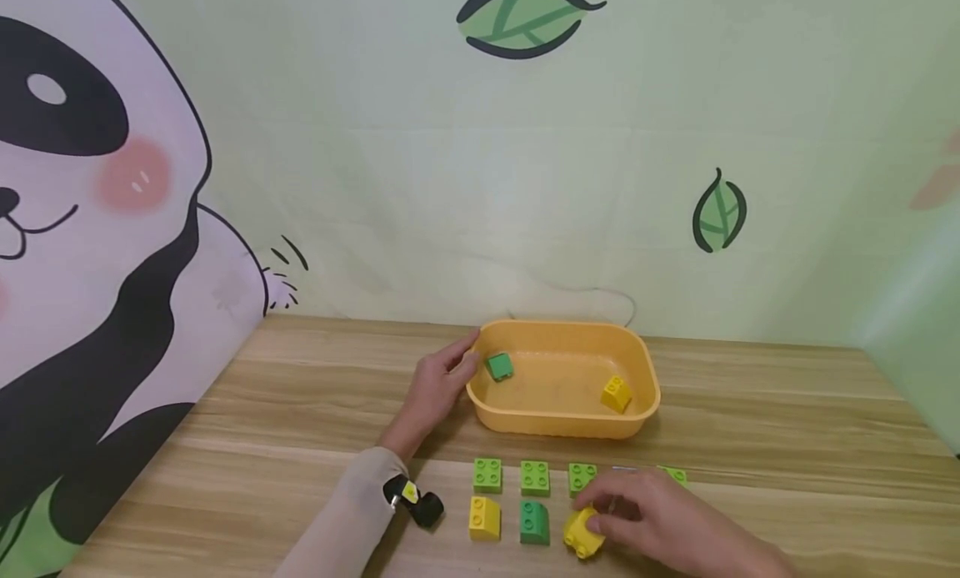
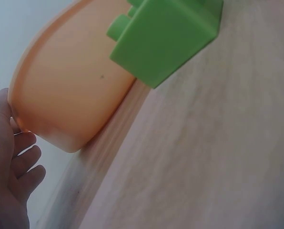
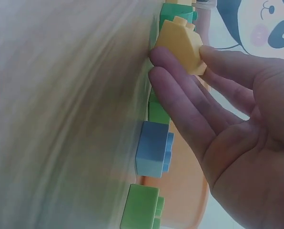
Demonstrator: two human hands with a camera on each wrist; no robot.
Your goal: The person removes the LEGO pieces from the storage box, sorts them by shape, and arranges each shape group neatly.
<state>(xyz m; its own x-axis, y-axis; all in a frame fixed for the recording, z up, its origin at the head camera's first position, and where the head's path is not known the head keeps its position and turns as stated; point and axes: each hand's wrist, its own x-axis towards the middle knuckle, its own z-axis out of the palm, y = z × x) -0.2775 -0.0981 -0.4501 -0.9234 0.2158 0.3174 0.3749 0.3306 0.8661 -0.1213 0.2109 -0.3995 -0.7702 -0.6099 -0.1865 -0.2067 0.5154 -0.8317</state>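
Note:
My left hand (image 1: 438,386) holds the left end of the orange plastic basin (image 1: 562,424) by its rim; in the left wrist view its other fingers (image 2: 30,181) are loosely bent outside the wall. My right hand (image 1: 660,511) pinches a yellow toy building brick (image 1: 582,534) between thumb and fingertips, low over the table. In the right wrist view that yellow brick (image 3: 180,43) shows studs and slanted sides. Left of it sit a dark green sloped brick (image 1: 534,522) and a yellow sloped brick (image 1: 485,518).
Behind them runs a row of light green bricks (image 1: 535,478), with a blue brick (image 3: 152,149) among them, partly hidden by my right hand in the head view. Inside the basin lie a green brick (image 1: 499,367) and a yellow brick (image 1: 617,394). A panda-printed cloth stands behind the wooden table (image 1: 300,394).

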